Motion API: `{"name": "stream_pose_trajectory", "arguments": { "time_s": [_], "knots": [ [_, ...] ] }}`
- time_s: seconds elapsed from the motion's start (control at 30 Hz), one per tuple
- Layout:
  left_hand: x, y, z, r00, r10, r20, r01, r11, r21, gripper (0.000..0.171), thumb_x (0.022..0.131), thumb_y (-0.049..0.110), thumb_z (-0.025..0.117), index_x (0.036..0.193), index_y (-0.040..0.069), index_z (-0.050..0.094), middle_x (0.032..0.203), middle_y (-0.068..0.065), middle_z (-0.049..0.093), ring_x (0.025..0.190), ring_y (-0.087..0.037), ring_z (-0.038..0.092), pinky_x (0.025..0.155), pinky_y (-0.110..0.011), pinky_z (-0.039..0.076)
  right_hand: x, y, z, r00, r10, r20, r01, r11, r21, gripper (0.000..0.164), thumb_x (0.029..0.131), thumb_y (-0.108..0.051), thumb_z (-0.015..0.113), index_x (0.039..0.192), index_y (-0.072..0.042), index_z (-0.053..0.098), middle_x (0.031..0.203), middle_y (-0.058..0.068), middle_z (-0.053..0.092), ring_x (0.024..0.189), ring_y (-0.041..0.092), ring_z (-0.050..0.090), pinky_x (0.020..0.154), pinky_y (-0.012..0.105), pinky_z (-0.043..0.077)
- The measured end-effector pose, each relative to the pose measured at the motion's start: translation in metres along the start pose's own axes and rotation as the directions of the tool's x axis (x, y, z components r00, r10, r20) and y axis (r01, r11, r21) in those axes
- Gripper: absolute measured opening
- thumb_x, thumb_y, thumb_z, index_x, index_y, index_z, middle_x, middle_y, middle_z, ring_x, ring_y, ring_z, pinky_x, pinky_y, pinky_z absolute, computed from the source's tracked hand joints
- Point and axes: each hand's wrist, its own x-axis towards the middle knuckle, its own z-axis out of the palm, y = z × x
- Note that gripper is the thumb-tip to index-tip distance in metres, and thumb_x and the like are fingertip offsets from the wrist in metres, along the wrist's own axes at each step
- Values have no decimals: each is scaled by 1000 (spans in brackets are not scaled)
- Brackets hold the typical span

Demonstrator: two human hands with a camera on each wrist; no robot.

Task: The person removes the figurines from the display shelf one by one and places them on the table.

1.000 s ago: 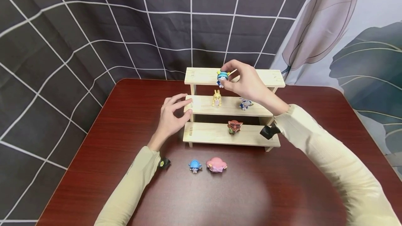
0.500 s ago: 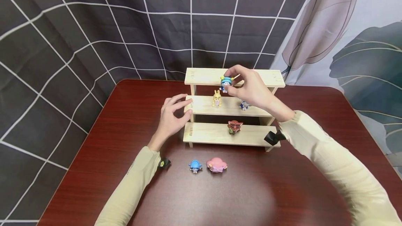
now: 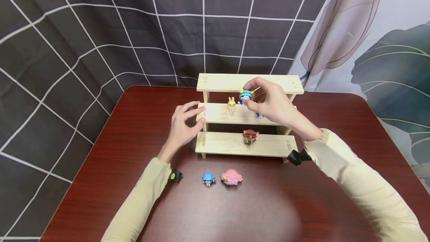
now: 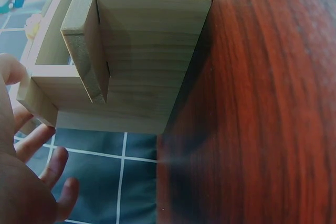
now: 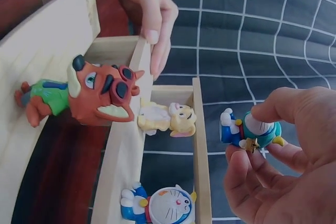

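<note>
The surface (image 3: 188,216) is of dark red wood and shines a little in the near part. Along its left and far sides hangs a dark curtain (image 3: 178,33) with white grid lines; at the far right is a pale curtain (image 3: 349,29) with printed leaves. A three-step wooden rack (image 3: 220,143) stands on the surface. With my left grip (image 3: 183,124) I pinch the left end of its middle board between thumb and forefinger. With my right grip (image 3: 273,104) I pinch the horn-capped Doraemon figurine (image 5: 262,127), held above the middle board, apart from it. Just left of it stands the yellow rabbit figurine (image 3: 231,106); on the right, the bareheaded Doraemon figurine (image 5: 170,207) is partly hidden, in the head view, behind my right grip. The fox figurine (image 3: 250,136) stands on the lowest board. Nearer, the blue figurine (image 3: 208,177) and, to its right, the pink figurine (image 3: 231,177) are on the surface.
</note>
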Motion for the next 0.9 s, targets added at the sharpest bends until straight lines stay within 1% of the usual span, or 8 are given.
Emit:
{"name": "stream_pose_trajectory", "arguments": {
  "time_s": [0.1,0.2,0.3,0.4,0.73,0.9],
  "knots": [
    [0,0,0,1000,3,-1,-3,1000,0,33,81,13,75,114,8,77,126,-12,66,104,-39,54,83,-49,36,-6,0,0,1000,16,-1,-16,1000,7,26,85,1,73,110,1,63,96,11,67,78,22,65,68,22,50],
    [0,0,0,1000,2,-3,-2,1000,-2,34,81,13,75,115,8,77,126,-10,66,105,-35,53,84,-49,36,-12,-1,0,1000,18,-4,-18,1000,10,26,85,1,73,110,0,64,97,10,68,80,21,65,69,24,51],
    [-1,0,0,1000,1,-4,-1,1000,-2,34,81,14,75,115,9,77,126,-9,66,105,-31,53,84,-49,36,-17,-2,0,1000,10,-3,-10,1000,7,26,85,0,74,110,-1,65,98,9,67,82,21,65,69,23,50],
    [-1,0,0,1000,-3,-1,3,1000,-4,34,82,14,75,115,9,77,126,-9,66,106,-31,53,85,-49,36,-22,-1,0,1000,3,-3,-3,1000,6,27,85,0,74,109,-1,65,98,8,67,83,21,65,68,21,50],
    [-1,1,1,1000,2,-5,-2,1000,-20,33,81,13,76,114,9,77,125,-10,66,105,-41,53,85,-52,36,-39,-2,1,999,-49,-24,48,998,-26,28,81,2,77,105,-5,66,91,0,66,81,15,62,61,26,50],
    [-1,1,1,1000,6,-8,-6,1000,-15,33,82,13,75,114,9,77,125,-10,66,105,-37,53,85,-51,37,-48,-2,1,996,-83,-26,83,997,-3,30,80,6,77,106,-4,65,92,0,65,82,18,61,60,24,49]
  ]
}}
